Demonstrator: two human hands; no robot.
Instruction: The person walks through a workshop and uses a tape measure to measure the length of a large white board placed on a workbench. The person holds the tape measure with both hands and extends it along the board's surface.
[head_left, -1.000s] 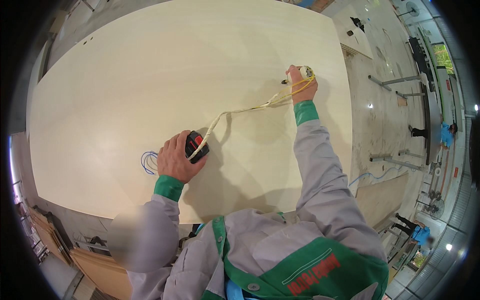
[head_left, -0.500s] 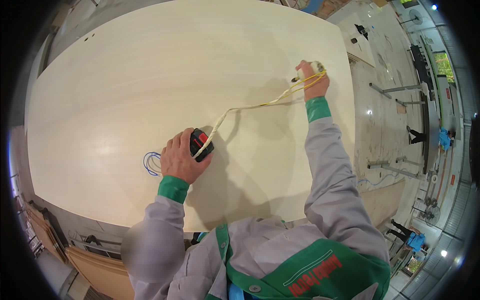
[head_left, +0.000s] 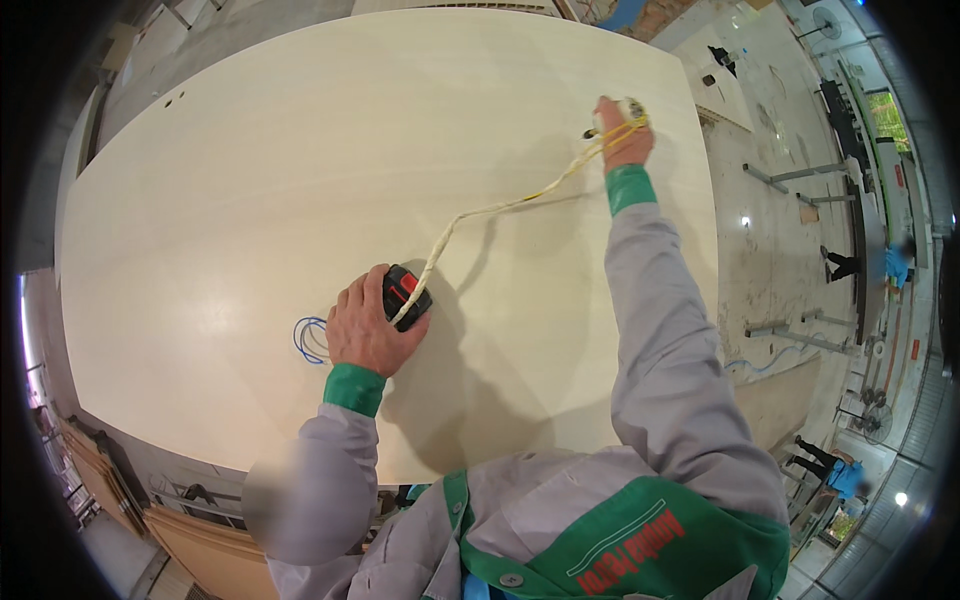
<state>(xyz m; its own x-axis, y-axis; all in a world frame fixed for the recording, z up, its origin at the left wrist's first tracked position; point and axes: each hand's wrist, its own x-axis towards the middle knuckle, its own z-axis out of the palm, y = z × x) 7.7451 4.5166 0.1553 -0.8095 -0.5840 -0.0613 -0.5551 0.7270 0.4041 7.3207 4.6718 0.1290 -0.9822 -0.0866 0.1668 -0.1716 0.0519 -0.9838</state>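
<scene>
My left hand (head_left: 367, 328) is wrapped round a black and red power-tool battery (head_left: 408, 297) near the middle of the pale board (head_left: 250, 180). From that battery a taped cream cord (head_left: 470, 214) runs up and right, with yellow wires (head_left: 632, 128) at its far end. My right hand (head_left: 628, 140), arm stretched out to the far right of the board, is closed on a cream hand tool (head_left: 632, 108). A small dark tip (head_left: 590, 134) sticks out on its left; the rest of its shape is hidden by the fingers. A loop of blue wire (head_left: 308, 340) lies beside my left hand.
Two dark holes (head_left: 174, 98) mark the board's far left. Brown panels (head_left: 205, 550) lean below its near left edge. Metal trestles (head_left: 800, 177) stand on the floor to the right, where two people in blue shirts are some way off. A pale sheet (head_left: 705, 65) lies beyond the far right corner.
My right hand has shifted slightly farther away with the cream tool. The left hand keeps hold of the battery. The whole view has moved a little.
</scene>
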